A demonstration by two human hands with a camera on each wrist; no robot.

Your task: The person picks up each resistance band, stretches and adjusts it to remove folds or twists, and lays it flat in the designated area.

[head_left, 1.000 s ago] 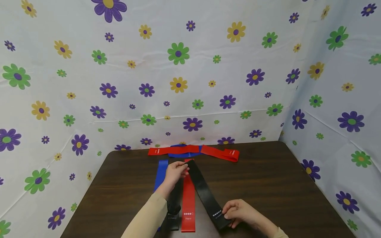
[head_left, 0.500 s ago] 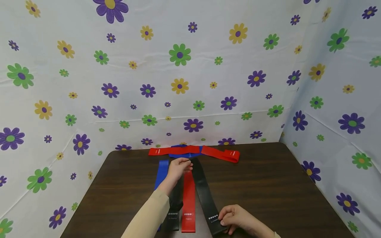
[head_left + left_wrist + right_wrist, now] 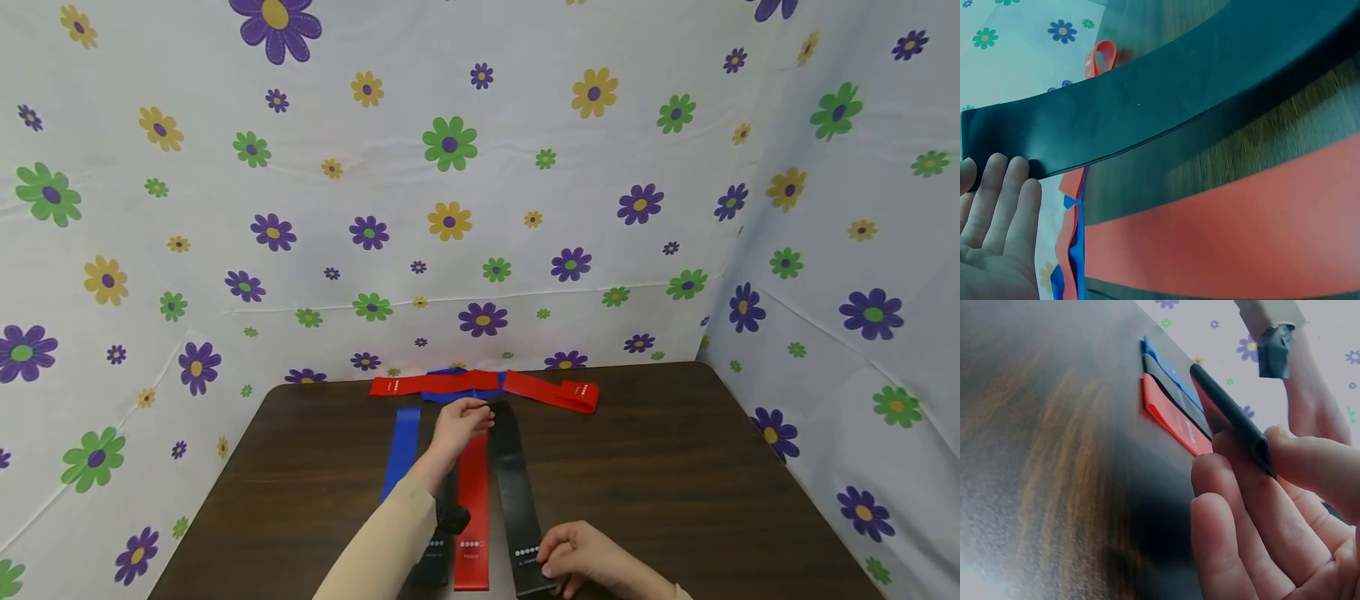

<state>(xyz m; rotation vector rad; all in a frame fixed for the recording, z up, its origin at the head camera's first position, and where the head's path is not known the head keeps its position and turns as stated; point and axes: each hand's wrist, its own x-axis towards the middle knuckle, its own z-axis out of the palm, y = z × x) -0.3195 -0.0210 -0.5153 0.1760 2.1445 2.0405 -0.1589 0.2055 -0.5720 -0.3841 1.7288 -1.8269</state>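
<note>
A black resistance band [image 3: 513,483] is stretched out flat between my two hands. At its far end, my left hand [image 3: 457,429] pinches it between thumb and fingers; the left wrist view shows the band [image 3: 1141,112] held off the table there. My right hand [image 3: 583,558] pinches the near corner beside the white dots and print. The right wrist view catches the folded edge of the band [image 3: 1235,412] between thumb and fingers. Just left of it lies a red band [image 3: 472,517] marked "Heavy". Another black band [image 3: 431,568] and a blue band [image 3: 402,446] lie further left, partly under my left arm.
Along the table's back edge, red bands [image 3: 551,390] lie spread over a blue one [image 3: 442,397]. The dark wood table [image 3: 645,467] meets a flower-printed cloth [image 3: 480,208] behind. A black strapped device [image 3: 452,518] sits at my left wrist.
Both hands have shifted the black band: its far end moved a little right and its near end left. It now runs closer to parallel with the red band.
</note>
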